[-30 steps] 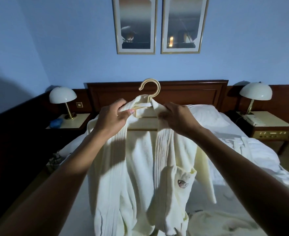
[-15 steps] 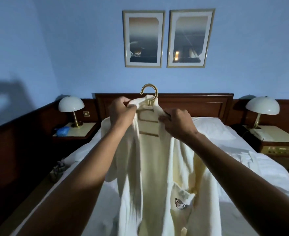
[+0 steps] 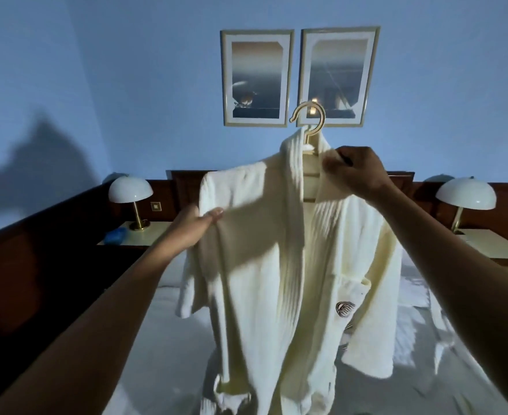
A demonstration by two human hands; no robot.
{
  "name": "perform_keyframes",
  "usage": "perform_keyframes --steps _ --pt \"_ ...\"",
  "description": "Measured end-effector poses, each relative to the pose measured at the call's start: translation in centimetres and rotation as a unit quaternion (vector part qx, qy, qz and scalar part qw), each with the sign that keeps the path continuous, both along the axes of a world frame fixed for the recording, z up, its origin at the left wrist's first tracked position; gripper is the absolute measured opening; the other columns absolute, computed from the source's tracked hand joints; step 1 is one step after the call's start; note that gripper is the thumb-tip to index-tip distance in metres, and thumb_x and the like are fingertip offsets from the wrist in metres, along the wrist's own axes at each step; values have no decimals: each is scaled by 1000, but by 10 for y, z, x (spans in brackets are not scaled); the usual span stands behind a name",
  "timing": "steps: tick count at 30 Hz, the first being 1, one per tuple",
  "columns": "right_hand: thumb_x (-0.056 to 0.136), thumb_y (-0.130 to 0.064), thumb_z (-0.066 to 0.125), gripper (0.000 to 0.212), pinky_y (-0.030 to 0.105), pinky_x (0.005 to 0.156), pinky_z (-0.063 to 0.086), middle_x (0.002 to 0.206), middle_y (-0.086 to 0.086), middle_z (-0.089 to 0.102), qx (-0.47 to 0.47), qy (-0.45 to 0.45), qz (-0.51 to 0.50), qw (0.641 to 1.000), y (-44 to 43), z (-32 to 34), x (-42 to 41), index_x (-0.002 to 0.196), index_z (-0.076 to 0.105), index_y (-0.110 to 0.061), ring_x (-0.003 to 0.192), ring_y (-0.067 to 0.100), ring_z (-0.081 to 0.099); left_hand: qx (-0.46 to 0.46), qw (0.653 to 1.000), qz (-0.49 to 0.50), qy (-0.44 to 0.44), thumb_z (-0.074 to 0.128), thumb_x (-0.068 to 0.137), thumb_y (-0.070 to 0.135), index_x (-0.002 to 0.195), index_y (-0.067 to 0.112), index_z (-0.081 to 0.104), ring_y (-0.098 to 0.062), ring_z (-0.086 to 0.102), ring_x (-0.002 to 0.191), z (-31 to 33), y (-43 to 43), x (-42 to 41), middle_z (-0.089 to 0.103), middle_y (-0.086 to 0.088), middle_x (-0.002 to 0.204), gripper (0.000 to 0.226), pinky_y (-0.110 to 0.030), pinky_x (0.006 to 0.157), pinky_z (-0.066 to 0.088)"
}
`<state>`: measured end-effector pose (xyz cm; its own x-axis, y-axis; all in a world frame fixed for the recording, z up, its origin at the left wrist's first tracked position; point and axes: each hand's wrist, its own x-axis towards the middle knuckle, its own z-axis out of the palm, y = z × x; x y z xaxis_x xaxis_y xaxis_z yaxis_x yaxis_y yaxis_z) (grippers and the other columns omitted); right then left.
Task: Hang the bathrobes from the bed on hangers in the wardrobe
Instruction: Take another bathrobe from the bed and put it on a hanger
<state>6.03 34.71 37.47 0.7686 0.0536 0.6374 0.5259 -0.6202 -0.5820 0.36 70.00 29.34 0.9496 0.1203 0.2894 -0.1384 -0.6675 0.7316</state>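
Right hand (image 3: pixel 359 172) is gripping the robe (image 3: pixel 264 265) at the collar, fingers curled over the cloth just below the hanger (image 3: pixel 323 118) hook. Left hand (image 3: pixel 197 227) is pinching the robe's shoulder edge, thumb on the front, fingers hidden behind the cloth. The robe is hanging on the hanger between both hands, front open, crest (image 3: pixel 344 309) below the right hand. The bed (image 3: pixel 168 339) is lying beneath both hands. Left lamp (image 3: pixel 130 190) is standing beyond the left hand, right lamp (image 3: pixel 465 193) beyond the right hand.
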Motion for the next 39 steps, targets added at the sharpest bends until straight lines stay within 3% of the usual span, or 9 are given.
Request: perform_keyframes --steps 3,6,10,14,23,28,30,32,39 --pt "85 -43 56 37 40 69 54 73 18 60 20 -26 -53 998 -17 27 9 76 61 -7 70 17 55 -84 991 55 -86 62 89 66 93 21 69 -16 67 77 33 21 4 71 5 82 45 -31 71 52" --pt "86 -37 56 27 35 68 51 65 1 54 30 -50 -63 996 -28 52 10 70 58 -16 70 13 53 -171 965 64 -186 65 95 50 94 27 72 -15 70 91 79 43 8 74 10 91 24 -30 87 54" --pt "88 -34 55 26 31 62 47 64 -3 55 37 -49 -14 998 -19 64 5 73 60 -14 62 12 53 -39 989 71 -121 67 83 57 115 29 65 -21 67 101 104 36 16 70 4 110 43 -38 91 54" --pt "90 -33 58 30 29 59 40 62 -5 50 -14 -42 22 999 3 46 0 70 55 -11 60 8 47 44 958 35 -282 64 79 47 126 28 52 -17 57 105 111 -17 2 55 0 117 52 -33 89 46" --pt "95 -31 65 14 26 68 41 85 -1 67 -130 -46 52 989 34 2 -10 95 70 -18 79 14 58 122 968 -15 -219 67 95 36 87 21 47 -25 51 74 80 -80 7 50 11 68 26 -35 58 31" --pt "76 -33 86 61 29 77 43 100 -3 62 -210 68 -15 975 -34 -51 17 127 58 -14 92 23 64 111 962 9 -248 71 92 33 90 17 55 -20 52 72 82 -48 8 56 5 73 23 -28 61 36" --pt "83 -26 80 19 30 67 41 78 -4 62 -174 119 -10 977 -51 -76 14 96 67 -20 77 21 62 127 960 12 -250 72 91 32 92 17 57 -19 53 75 79 -32 8 58 5 77 21 -32 66 37" --pt "92 -25 72 28 32 60 37 61 -7 54 -134 145 22 980 -59 -86 10 67 62 -18 61 14 51 159 958 -2 -238 73 91 28 95 19 60 -20 59 85 69 -18 11 61 6 85 16 -30 73 39" --pt "100 -15 57 23 27 66 51 84 4 68 205 113 55 971 -48 -57 -7 88 75 -9 72 9 62 123 971 -21 -204 68 97 21 121 14 66 2 53 92 36 -10 6 68 5 104 26 -9 72 35"
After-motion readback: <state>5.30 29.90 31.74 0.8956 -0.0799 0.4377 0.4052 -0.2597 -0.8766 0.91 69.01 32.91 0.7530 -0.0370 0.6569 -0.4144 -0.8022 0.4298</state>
